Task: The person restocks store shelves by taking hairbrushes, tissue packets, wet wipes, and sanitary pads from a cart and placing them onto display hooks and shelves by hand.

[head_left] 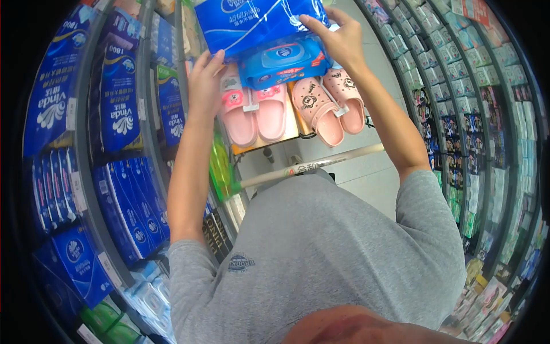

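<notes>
A blue tissue pack (260, 26) is held between my two hands above a shopping cart. My left hand (207, 77) has its fingers curled at the pack's lower left corner. My right hand (341, 43) grips its right end, the thumb lying on the top face. Just below it is a blue wet wipes pack (283, 60) with a flip lid. Pink slippers (254, 117) and pink clogs (318, 109), both with white tags, sit side by side beneath the packs.
The cart's pale handle (312, 166) crosses close to my body. Shelves on the left carry large blue Vinda packs (120, 97) and smaller packs. On the right, shelves hold rows of small packets (452, 86). Tiled floor (355, 183) shows beyond the handle.
</notes>
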`<state>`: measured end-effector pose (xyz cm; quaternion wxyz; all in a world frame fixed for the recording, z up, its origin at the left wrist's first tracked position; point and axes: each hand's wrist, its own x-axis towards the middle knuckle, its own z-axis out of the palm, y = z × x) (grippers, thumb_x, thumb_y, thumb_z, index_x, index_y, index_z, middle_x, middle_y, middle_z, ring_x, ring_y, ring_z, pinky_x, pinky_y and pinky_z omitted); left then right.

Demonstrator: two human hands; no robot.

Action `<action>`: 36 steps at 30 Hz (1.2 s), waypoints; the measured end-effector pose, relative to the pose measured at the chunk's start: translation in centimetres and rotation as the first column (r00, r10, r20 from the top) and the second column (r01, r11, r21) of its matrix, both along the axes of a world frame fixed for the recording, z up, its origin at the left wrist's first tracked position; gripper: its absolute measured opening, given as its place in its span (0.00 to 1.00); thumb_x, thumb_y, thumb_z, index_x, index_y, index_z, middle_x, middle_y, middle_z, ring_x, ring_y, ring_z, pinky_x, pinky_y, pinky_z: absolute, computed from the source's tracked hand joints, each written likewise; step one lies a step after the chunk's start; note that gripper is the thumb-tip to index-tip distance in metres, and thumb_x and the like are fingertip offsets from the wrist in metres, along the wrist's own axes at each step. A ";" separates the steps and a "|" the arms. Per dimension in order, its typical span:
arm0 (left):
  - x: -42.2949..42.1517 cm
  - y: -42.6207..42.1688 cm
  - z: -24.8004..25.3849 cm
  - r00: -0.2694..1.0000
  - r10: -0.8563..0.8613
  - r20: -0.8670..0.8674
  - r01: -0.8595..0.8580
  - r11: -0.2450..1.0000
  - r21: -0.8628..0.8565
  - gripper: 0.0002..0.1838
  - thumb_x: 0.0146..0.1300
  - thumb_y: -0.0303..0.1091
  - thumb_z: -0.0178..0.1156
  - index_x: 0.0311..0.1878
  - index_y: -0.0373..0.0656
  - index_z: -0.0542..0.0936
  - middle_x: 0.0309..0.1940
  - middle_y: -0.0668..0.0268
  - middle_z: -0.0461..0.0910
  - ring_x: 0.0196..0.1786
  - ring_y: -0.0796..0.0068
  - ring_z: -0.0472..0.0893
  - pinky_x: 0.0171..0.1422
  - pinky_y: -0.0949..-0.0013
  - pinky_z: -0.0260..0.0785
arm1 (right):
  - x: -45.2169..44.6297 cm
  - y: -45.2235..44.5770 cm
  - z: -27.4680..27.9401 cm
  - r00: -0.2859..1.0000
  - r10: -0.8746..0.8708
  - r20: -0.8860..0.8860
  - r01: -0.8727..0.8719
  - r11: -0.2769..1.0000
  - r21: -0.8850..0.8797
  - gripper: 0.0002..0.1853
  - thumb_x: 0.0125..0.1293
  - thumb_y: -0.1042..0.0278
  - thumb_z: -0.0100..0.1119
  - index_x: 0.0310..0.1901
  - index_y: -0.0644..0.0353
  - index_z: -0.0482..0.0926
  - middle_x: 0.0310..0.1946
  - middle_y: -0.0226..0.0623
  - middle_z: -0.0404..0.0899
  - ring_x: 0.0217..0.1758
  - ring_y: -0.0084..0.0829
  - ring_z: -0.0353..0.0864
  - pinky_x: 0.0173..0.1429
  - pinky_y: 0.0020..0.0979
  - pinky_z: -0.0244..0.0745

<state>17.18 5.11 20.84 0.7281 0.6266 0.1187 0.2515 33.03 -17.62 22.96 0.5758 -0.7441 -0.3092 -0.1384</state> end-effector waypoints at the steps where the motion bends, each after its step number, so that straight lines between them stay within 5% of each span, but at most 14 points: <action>1: -0.8 0.2 0.6 0.998 0.011 0.058 -0.007 0.998 -0.062 0.14 0.69 0.35 0.59 0.54 0.41 0.75 0.49 0.66 0.80 0.53 0.73 0.77 0.62 0.61 0.66 | -1.0 0.3 1.1 0.997 0.062 -0.035 -0.059 0.994 0.097 0.24 0.57 0.58 0.73 0.49 0.69 0.82 0.40 0.43 0.85 0.43 0.31 0.84 0.51 0.32 0.77; 4: -2.5 2.5 2.4 0.971 0.024 0.237 0.016 0.986 -0.167 0.19 0.67 0.32 0.62 0.58 0.41 0.69 0.50 0.63 0.79 0.53 0.67 0.78 0.62 0.54 0.69 | -1.4 3.3 2.3 0.989 0.147 0.033 -0.151 0.964 0.219 0.16 0.59 0.65 0.72 0.44 0.68 0.84 0.33 0.33 0.85 0.36 0.21 0.80 0.45 0.26 0.76; 6: -4.3 3.3 5.0 0.956 0.066 0.285 -0.045 0.996 -0.081 0.22 0.66 0.31 0.63 0.60 0.41 0.67 0.48 0.62 0.79 0.52 0.68 0.80 0.59 0.56 0.72 | -2.3 5.2 3.4 0.939 0.314 -0.142 -0.255 0.909 0.329 0.24 0.55 0.65 0.73 0.52 0.68 0.79 0.41 0.42 0.85 0.44 0.32 0.83 0.52 0.33 0.76; 10: -9.3 4.4 8.3 0.880 0.333 0.340 -0.395 0.909 0.132 0.40 0.54 0.33 0.75 0.65 0.38 0.61 0.49 0.56 0.77 0.47 0.70 0.80 0.50 0.67 0.76 | -3.6 10.8 4.2 0.924 0.342 0.172 -0.382 0.855 0.350 0.22 0.62 0.62 0.72 0.53 0.67 0.80 0.41 0.35 0.84 0.43 0.24 0.81 0.48 0.25 0.77; 11: -11.0 5.1 8.9 0.866 0.358 0.350 -0.458 0.849 0.264 0.39 0.58 0.28 0.71 0.67 0.38 0.58 0.54 0.56 0.74 0.51 0.68 0.80 0.58 0.62 0.76 | -5.9 11.6 5.4 0.929 0.340 0.144 -0.369 0.862 0.348 0.23 0.62 0.66 0.71 0.55 0.69 0.78 0.43 0.39 0.84 0.45 0.25 0.82 0.50 0.26 0.77; 13: -14.1 6.2 10.3 0.823 0.309 0.476 -0.457 0.858 0.233 0.48 0.49 0.27 0.77 0.66 0.35 0.53 0.54 0.50 0.73 0.56 0.63 0.77 0.56 0.62 0.77 | -7.6 14.6 6.8 0.809 0.492 0.322 -0.584 0.736 0.342 0.25 0.62 0.78 0.69 0.60 0.72 0.73 0.50 0.42 0.81 0.48 0.27 0.82 0.56 0.28 0.76; 16: -19.5 8.6 11.2 0.760 0.327 0.561 -0.620 0.622 0.478 0.47 0.51 0.30 0.77 0.68 0.36 0.55 0.58 0.51 0.71 0.62 0.63 0.73 0.68 0.61 0.67 | -11.8 18.5 9.0 0.702 0.605 0.375 -0.708 0.647 0.283 0.36 0.57 0.82 0.71 0.67 0.74 0.65 0.58 0.43 0.75 0.57 0.30 0.77 0.63 0.30 0.72; 20: -26.1 8.0 13.0 0.665 0.382 0.641 -0.726 0.530 0.437 0.48 0.52 0.30 0.76 0.70 0.35 0.55 0.62 0.51 0.67 0.66 0.62 0.70 0.71 0.61 0.64 | -16.4 23.1 11.1 0.594 0.644 0.481 -0.773 0.623 0.119 0.44 0.53 0.75 0.77 0.69 0.69 0.62 0.59 0.42 0.75 0.60 0.32 0.76 0.65 0.31 0.69; 25: -32.9 7.3 14.2 0.524 0.604 0.601 -0.841 0.254 0.478 0.49 0.54 0.30 0.75 0.71 0.29 0.53 0.64 0.48 0.67 0.67 0.60 0.69 0.73 0.60 0.62 | -21.4 28.3 12.8 0.483 0.673 0.561 -0.841 0.534 0.083 0.46 0.49 0.69 0.81 0.67 0.70 0.64 0.56 0.43 0.77 0.57 0.32 0.77 0.63 0.31 0.70; 33: -40.2 5.1 14.2 0.279 0.791 0.544 -0.906 0.028 0.423 0.40 0.60 0.31 0.71 0.69 0.28 0.59 0.61 0.49 0.71 0.63 0.62 0.74 0.65 0.61 0.71 | -29.5 32.5 14.2 0.251 0.859 0.447 -0.964 0.261 0.038 0.42 0.49 0.64 0.80 0.64 0.70 0.68 0.50 0.43 0.82 0.51 0.31 0.82 0.57 0.31 0.76; 36: -41.2 4.2 14.6 0.248 0.814 0.525 -0.938 0.067 0.339 0.41 0.61 0.33 0.71 0.69 0.27 0.58 0.61 0.49 0.71 0.63 0.62 0.75 0.64 0.62 0.72 | -31.3 33.8 15.0 0.189 0.883 0.430 -0.980 0.197 0.026 0.40 0.50 0.61 0.80 0.63 0.67 0.71 0.49 0.42 0.83 0.51 0.31 0.83 0.57 0.31 0.76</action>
